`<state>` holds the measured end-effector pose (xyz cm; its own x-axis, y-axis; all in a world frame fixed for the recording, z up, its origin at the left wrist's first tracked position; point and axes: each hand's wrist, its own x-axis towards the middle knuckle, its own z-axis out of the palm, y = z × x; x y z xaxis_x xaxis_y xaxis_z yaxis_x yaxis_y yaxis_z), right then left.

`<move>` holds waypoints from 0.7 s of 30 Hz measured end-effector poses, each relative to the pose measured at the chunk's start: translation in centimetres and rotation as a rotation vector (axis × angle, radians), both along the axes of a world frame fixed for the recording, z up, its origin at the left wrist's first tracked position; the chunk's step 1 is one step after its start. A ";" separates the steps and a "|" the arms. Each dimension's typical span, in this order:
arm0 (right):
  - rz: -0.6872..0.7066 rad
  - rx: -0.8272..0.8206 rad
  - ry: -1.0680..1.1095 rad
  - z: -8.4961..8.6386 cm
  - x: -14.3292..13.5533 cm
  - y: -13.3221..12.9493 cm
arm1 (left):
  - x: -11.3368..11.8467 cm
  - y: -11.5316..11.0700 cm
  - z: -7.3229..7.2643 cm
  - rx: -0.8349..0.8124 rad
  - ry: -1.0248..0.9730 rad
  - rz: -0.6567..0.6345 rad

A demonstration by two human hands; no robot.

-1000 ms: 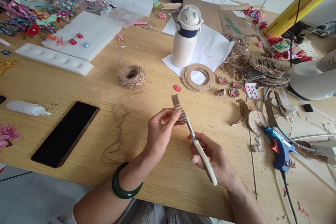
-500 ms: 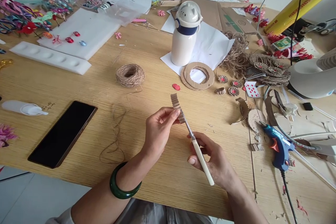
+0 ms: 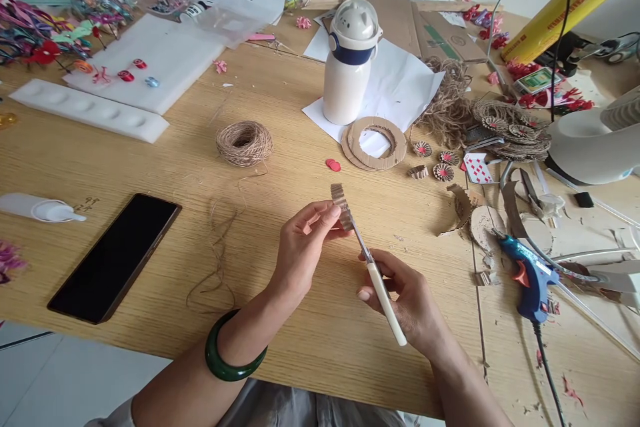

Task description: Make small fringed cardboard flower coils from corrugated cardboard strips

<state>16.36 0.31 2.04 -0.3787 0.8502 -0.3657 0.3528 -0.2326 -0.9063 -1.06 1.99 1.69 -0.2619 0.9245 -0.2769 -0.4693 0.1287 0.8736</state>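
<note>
Between thumb and fingers, my left hand point(image 3: 305, 247) pinches a short strip of corrugated cardboard point(image 3: 339, 196), ridged and held upright. My right hand point(image 3: 400, 293) grips scissors point(image 3: 383, 300) with off-white handles, their blades reaching up to the strip's lower end. How far the blades are parted cannot be made out. Just beyond the strip lie small red paper discs point(image 3: 333, 165). Farther back are two cardboard rings point(image 3: 357, 147), one overlapping the other, with several fluted cardboard rosettes point(image 3: 443, 172) with red centres to their right.
A ball of twine point(image 3: 245, 144) trails a loose strand near my left forearm. A black phone point(image 3: 115, 257) and a white glue bottle point(image 3: 40, 207) lie left. On the right rests a blue glue gun point(image 3: 533, 277) with its cord; a white bottle point(image 3: 347, 83) stands behind.
The strip has shifted slightly right relative to my left hand, and the scissors have stayed against it. The whole view has drifted a little, moving the table items slightly left.
</note>
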 end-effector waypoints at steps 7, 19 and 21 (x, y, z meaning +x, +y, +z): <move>-0.025 -0.014 0.010 -0.1 0.2 0.0 | -0.1 -0.3 -0.2 -0.055 0.137 -0.092; 0.039 -0.011 0.025 0.7 0.1 0.1 | 0.1 -0.4 -0.1 -0.051 0.142 -0.056; 0.039 -0.014 0.025 0.8 0.1 0.1 | 0.1 -0.4 -0.2 -0.048 0.130 -0.046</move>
